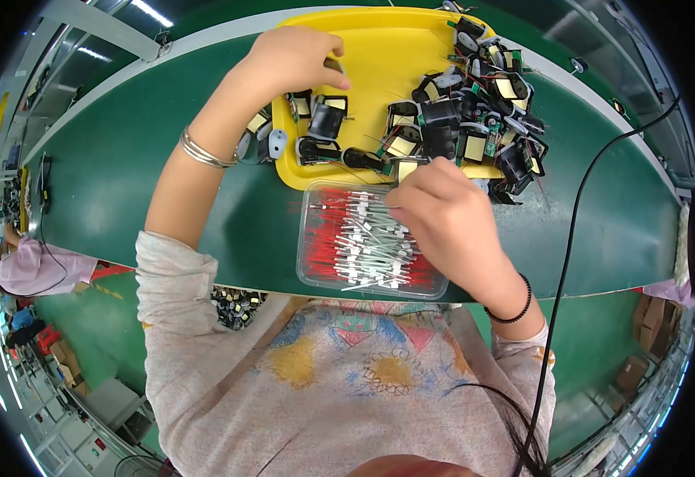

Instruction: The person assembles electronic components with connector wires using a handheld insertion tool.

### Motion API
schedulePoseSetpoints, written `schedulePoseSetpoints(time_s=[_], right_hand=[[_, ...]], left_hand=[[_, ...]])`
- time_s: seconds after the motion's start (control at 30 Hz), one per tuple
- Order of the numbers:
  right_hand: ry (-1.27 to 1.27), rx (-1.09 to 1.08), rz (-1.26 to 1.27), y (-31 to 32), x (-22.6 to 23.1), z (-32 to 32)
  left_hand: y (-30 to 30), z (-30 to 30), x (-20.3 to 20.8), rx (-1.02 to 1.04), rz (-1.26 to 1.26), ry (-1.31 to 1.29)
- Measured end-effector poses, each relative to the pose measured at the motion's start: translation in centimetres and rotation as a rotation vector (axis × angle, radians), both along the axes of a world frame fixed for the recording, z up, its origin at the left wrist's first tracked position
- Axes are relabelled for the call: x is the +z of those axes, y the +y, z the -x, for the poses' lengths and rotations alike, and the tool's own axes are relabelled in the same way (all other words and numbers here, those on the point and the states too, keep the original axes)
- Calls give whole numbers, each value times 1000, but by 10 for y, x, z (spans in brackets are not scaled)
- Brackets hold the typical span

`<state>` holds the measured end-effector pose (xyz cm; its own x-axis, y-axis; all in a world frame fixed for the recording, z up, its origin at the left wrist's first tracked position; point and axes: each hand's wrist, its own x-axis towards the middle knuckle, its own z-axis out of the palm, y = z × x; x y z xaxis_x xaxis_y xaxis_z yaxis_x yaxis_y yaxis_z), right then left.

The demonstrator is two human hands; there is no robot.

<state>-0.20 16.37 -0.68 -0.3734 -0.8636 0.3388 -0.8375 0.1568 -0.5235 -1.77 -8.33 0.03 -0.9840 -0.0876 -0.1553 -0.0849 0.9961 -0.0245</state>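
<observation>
My left hand [293, 60] reaches over the left part of a yellow tray [367, 48]. Its thumb and fingers close around a small dark part [334, 65], mostly hidden by the hand. Below it in the tray lie several black plastic assemblies [327, 121] with cream pads and thin wires. My right hand [447, 215] is bent in a pinch above the upper right of a clear plastic box [309, 274]. The fingertips point down and hide whatever is between them. Many red and pale wires with white connectors [363, 238] fill the box. A black assembly [408, 168] sits beside the right fingers.
A large heap of similar assemblies [474, 119] covers the tray's right side and spills past its rim. Others lie left of the tray on the green table [117, 159]. A black cable [574, 215] hangs across the right side. Another person [33, 266] sits at far left.
</observation>
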Motion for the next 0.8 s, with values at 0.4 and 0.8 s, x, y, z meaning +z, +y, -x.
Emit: schedulePoseSetpoints(time_s=[0.4,0.8], right_hand=[[208,-37,-269,-15,-14,-33],[-55,214,-88,-1,59,7]], left_hand=[[37,-34,24,-245,-932,817],[41,-55,32,-373,-1217,896]])
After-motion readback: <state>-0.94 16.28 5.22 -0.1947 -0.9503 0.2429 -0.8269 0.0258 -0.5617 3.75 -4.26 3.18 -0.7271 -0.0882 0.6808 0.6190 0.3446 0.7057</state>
